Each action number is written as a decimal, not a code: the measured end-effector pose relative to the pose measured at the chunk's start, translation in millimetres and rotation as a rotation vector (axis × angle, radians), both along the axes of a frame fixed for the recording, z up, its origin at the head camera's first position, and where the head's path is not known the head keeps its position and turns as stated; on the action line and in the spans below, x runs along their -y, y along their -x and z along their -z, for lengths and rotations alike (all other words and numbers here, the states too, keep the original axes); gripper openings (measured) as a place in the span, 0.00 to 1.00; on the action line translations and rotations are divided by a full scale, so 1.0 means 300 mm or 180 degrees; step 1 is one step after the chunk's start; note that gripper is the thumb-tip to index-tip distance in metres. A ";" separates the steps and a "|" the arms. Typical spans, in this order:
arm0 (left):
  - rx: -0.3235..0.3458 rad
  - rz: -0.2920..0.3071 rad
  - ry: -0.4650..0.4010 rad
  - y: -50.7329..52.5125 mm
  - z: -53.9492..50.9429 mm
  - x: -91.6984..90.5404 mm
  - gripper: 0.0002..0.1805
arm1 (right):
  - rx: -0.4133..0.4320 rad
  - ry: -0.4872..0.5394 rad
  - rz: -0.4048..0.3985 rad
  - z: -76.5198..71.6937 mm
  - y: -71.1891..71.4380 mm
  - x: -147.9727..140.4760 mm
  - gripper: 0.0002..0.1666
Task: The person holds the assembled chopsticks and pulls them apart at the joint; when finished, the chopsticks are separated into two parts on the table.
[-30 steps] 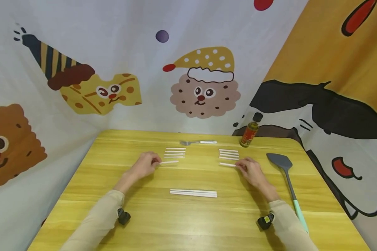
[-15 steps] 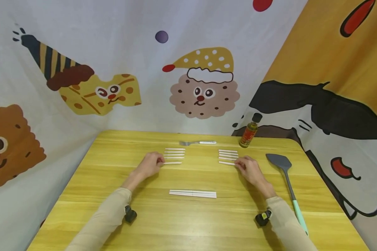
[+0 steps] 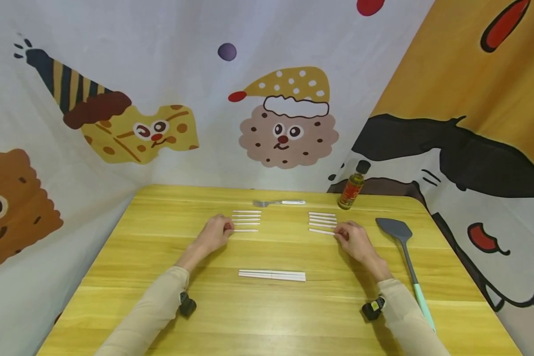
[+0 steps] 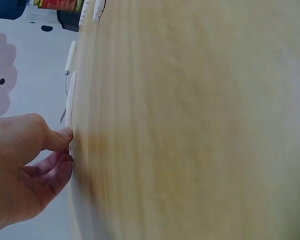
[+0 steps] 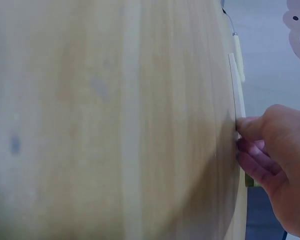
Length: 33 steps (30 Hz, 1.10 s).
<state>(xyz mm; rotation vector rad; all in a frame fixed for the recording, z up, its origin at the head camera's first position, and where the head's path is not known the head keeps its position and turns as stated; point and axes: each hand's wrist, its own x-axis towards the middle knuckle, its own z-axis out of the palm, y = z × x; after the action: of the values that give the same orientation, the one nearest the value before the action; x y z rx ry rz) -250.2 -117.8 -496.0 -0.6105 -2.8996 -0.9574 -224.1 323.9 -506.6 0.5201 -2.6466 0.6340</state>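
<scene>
My left hand (image 3: 214, 231) pinches the outer end of a short white chopstick half (image 3: 246, 230), the nearest in the left row. In the left wrist view, thumb and fingertips meet on this slim stick (image 4: 70, 100). On the other side, my right hand (image 3: 355, 241) pinches the outer end of a thicker chopstick half (image 3: 321, 231), nearest in the right row; the right wrist view shows that stick (image 5: 236, 85) low at the table surface. Beyond each hand lie several similar halves, the left row (image 3: 246, 215) and the right row (image 3: 322, 218), roughly parallel.
Several long white chopsticks (image 3: 258, 274), with a seam at mid-length, lie side by side nearer the person. A fork (image 3: 279, 202) lies at the back. An oil bottle (image 3: 351, 188) stands at the back right, and a turner (image 3: 407, 252) lies along the right side.
My left hand has shifted slightly right, and its chopstick half has gone from tilted to level, in line with its row. The right hand has barely moved.
</scene>
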 end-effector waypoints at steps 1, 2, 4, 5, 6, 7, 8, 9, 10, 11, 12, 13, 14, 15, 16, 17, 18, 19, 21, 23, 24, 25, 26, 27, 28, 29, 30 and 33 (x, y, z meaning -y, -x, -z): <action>-0.0017 -0.0008 -0.0004 0.001 0.001 -0.002 0.03 | 0.0017 -0.0010 0.0001 0.000 0.000 0.000 0.07; -0.0026 -0.0015 -0.0001 0.003 0.003 -0.004 0.03 | 0.0028 -0.0016 0.0005 -0.001 0.000 0.000 0.07; -0.0051 -0.0030 -0.0012 0.005 0.004 -0.008 0.03 | 0.0050 -0.0027 0.0019 -0.003 0.002 0.000 0.06; -0.0061 -0.0042 -0.0011 0.006 0.003 -0.009 0.03 | 0.0056 -0.0029 0.0023 -0.004 0.004 0.001 0.06; -0.0073 -0.0052 -0.0014 0.007 0.003 -0.011 0.03 | 0.0064 -0.0034 0.0033 -0.005 0.005 0.001 0.06; -0.0074 -0.0065 -0.0013 0.008 0.002 -0.013 0.02 | 0.0069 -0.0035 0.0044 -0.005 0.007 0.001 0.06; -0.0069 -0.0082 -0.0011 0.008 0.001 -0.015 0.02 | 0.0079 -0.0031 0.0055 -0.006 0.008 0.002 0.06; -0.0062 -0.0105 -0.0016 0.008 -0.001 -0.017 0.02 | 0.0091 -0.0026 0.0067 -0.006 0.009 0.002 0.06; -0.0054 -0.0121 -0.0016 0.008 -0.002 -0.018 0.02 | 0.0106 -0.0022 0.0077 -0.006 0.010 0.003 0.05; -0.0037 -0.0139 -0.0013 0.006 -0.003 -0.019 0.03 | 0.0121 -0.0018 0.0086 -0.006 0.011 0.004 0.05; -0.0016 -0.0154 -0.0017 0.005 -0.005 -0.021 0.03 | 0.0138 -0.0017 0.0094 -0.006 0.012 0.004 0.05; 0.0000 -0.0165 -0.0017 0.004 -0.005 -0.022 0.03 | 0.0152 -0.0012 0.0097 -0.005 0.012 0.005 0.05; 0.0014 -0.0175 -0.0019 0.003 -0.007 -0.023 0.03 | 0.0164 -0.0010 0.0101 -0.005 0.013 0.006 0.05; 0.0021 -0.0177 -0.0020 0.002 -0.007 -0.024 0.03 | 0.0171 -0.0011 0.0107 -0.005 0.014 0.006 0.05; 0.0028 -0.0176 -0.0024 0.001 -0.008 -0.026 0.03 | 0.0177 -0.0013 0.0111 -0.004 0.015 0.007 0.04; 0.0026 -0.0177 -0.0028 0.000 -0.009 -0.027 0.03 | 0.0179 -0.0010 0.0115 -0.005 0.015 0.008 0.04; 0.0018 -0.0177 -0.0031 -0.001 -0.009 -0.028 0.03 | 0.0179 -0.0011 0.0122 -0.004 0.016 0.008 0.04; 0.0009 -0.0174 -0.0032 -0.001 -0.009 -0.029 0.03 | 0.0177 -0.0004 0.0125 -0.005 0.016 0.009 0.04; -0.0015 -0.0166 -0.0028 -0.002 -0.010 -0.031 0.03 | 0.0172 0.0002 0.0129 -0.005 0.016 0.008 0.04; -0.0025 -0.0164 -0.0020 -0.002 -0.012 -0.031 0.03 | 0.0172 0.0012 0.0126 -0.005 0.016 0.008 0.04; -0.0017 -0.0166 -0.0018 -0.002 -0.013 -0.031 0.03 | 0.0169 0.0014 0.0125 -0.006 0.016 0.009 0.04; -0.0005 -0.0169 -0.0015 -0.002 -0.014 -0.030 0.03 | 0.0165 0.0016 0.0122 -0.006 0.016 0.009 0.04; 0.0012 -0.0173 -0.0013 -0.002 -0.014 -0.030 0.03 | 0.0162 0.0014 0.0126 -0.007 0.016 0.009 0.04; 0.0041 -0.0181 -0.0016 -0.002 -0.014 -0.030 0.03 | 0.0159 0.0016 0.0129 -0.007 0.016 0.009 0.04; 0.0069 -0.0191 -0.0019 -0.002 -0.014 -0.031 0.03 | 0.0151 0.0016 0.0133 -0.008 0.015 0.009 0.04; 0.0098 -0.0203 -0.0022 -0.002 -0.014 -0.031 0.03 | 0.0148 0.0016 0.0137 -0.008 0.015 0.010 0.04; 0.0121 -0.0216 -0.0022 -0.002 -0.014 -0.032 0.03 | 0.0141 0.0017 0.0141 -0.008 0.015 0.010 0.04; 0.0176 -0.0241 -0.0027 -0.003 -0.014 -0.033 0.03 | 0.0132 0.0021 0.0150 -0.006 0.013 0.011 0.05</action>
<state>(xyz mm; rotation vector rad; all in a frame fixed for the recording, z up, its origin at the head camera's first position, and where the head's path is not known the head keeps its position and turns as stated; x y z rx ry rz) -249.3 -107.9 -491.8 -0.4773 -2.9412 -0.9921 -228.1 320.6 -504.8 0.4461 -2.6861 0.6458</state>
